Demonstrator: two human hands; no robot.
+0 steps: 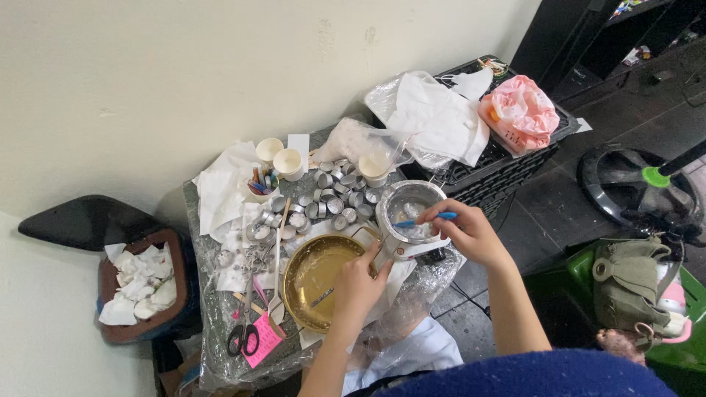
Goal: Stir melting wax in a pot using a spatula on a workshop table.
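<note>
Blue stick (425, 218), light and stiff, pinched in right hand (467, 234) over steel pot (409, 209) on crowded tabletop (220, 323) | left hand (358, 283) closed at brass bowl (312, 272) rim | pot likely hot, slick; handle safest hold.

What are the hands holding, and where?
The right hand pinches a blue stick near its upper end, over the metal pot. The left hand grips the gold pan at its rim.

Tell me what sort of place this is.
Probably a makeshift home craft corner, perhaps for candle making: a small cluttered table with many empty tealight cups, a small metal pot, and scissors.
</note>
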